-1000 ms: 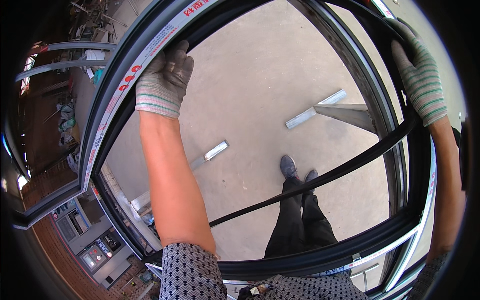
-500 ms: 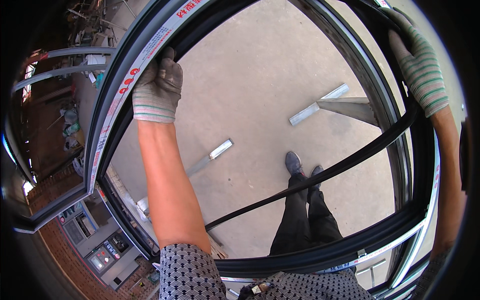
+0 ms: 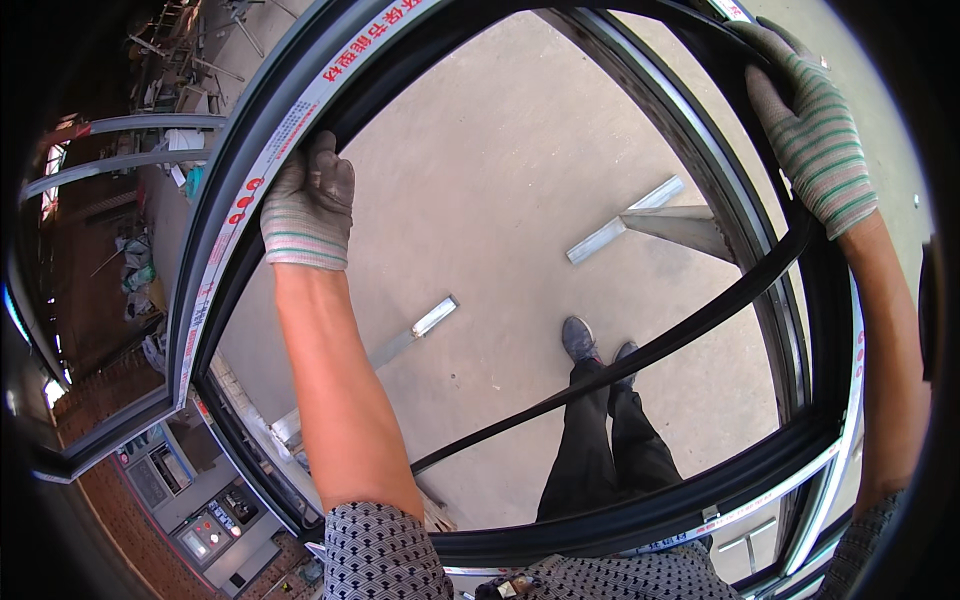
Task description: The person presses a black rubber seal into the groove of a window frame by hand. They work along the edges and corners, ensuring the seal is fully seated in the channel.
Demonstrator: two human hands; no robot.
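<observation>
A large dark window frame [image 3: 600, 540], with white protective film printed in red along its sides, surrounds the view of the floor. On its left rail, my left hand [image 3: 310, 210] in a striped knit glove is wrapped round the inner edge; most of its fingers are hidden. My right hand [image 3: 818, 140], gloved alike, is at the upper right corner, its fingers closed over a black rubber strip [image 3: 710, 312] against the rail. From below that hand the strip sags across the opening to the lower left. Its far end is hidden behind my left forearm.
Under the frame, metal stand legs [image 3: 600, 240] rest on the concrete floor, with another metal bar [image 3: 433, 316] further left. My shoes [image 3: 580, 340] show through the opening. A grey machine with a control panel [image 3: 205, 535] stands lower left; clutter lies far left.
The whole view has shifted slightly, with the frame and floor moving left and down. My right hand has moved a little left with the rail; both hands keep their hold.
</observation>
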